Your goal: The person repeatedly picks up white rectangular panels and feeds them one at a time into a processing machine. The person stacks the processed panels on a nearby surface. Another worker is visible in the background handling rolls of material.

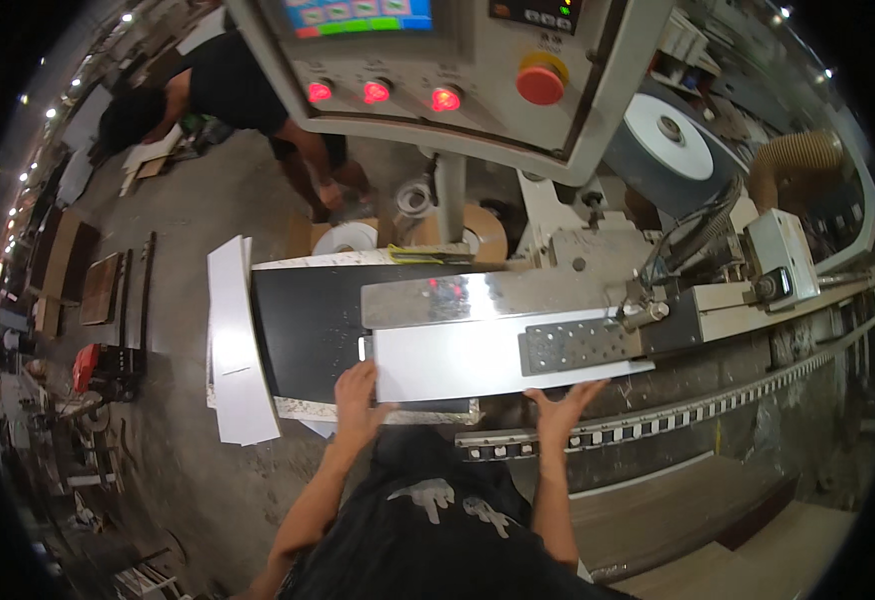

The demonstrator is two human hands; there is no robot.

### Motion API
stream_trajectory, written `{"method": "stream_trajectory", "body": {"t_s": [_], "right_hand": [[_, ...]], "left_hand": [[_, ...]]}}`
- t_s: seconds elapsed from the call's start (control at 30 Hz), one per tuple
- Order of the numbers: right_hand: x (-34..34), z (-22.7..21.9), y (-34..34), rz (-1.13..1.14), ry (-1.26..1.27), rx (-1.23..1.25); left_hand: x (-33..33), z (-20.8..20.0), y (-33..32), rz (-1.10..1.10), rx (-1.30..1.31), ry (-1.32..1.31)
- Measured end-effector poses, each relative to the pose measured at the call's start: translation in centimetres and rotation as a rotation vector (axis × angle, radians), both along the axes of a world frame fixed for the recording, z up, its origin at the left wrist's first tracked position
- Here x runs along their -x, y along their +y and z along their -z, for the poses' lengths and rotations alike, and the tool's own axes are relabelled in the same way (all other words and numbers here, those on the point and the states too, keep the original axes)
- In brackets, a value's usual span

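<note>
A long white board (448, 358) lies on the machine's bed, its right part beneath a perforated metal plate (575, 346). My left hand (358, 396) is closed round the board's near left corner, fingers at the end and thumb along the near edge. Against the near edge, farther right, my right hand (566, 402) rests with thumb and fingers spread, open and not wrapped round the board. A metal guide (438, 302) runs along the board's far side.
Several white strips (238, 350) lie across the left end of a black-topped table (303, 325). A control panel (433, 125) with a red stop button (541, 84) hangs ahead. A toothed rail (648, 415) runs at near right. Another person (228, 85) bends down at far left.
</note>
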State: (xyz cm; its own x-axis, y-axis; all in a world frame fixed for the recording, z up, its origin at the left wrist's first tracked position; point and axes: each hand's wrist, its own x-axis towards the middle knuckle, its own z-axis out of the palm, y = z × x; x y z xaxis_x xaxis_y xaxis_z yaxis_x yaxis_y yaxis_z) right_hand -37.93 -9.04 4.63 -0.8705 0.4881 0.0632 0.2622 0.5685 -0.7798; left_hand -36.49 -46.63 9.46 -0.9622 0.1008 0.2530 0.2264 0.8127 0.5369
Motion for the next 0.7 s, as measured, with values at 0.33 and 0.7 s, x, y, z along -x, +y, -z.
{"method": "stream_trajectory", "body": {"t_s": [0.33, 0.7], "right_hand": [[-2.4, -2.1, -3.7, 0.022, -0.11, 1.293], [0.4, -4.8, -3.3, 0.129, 0.34, 1.654]], "left_hand": [[2.4, 3.4, 9.6, 0.038, 0.084, -0.043], [-0.6, -1.2, 2.5, 0.421, -0.203, -0.197]]}}
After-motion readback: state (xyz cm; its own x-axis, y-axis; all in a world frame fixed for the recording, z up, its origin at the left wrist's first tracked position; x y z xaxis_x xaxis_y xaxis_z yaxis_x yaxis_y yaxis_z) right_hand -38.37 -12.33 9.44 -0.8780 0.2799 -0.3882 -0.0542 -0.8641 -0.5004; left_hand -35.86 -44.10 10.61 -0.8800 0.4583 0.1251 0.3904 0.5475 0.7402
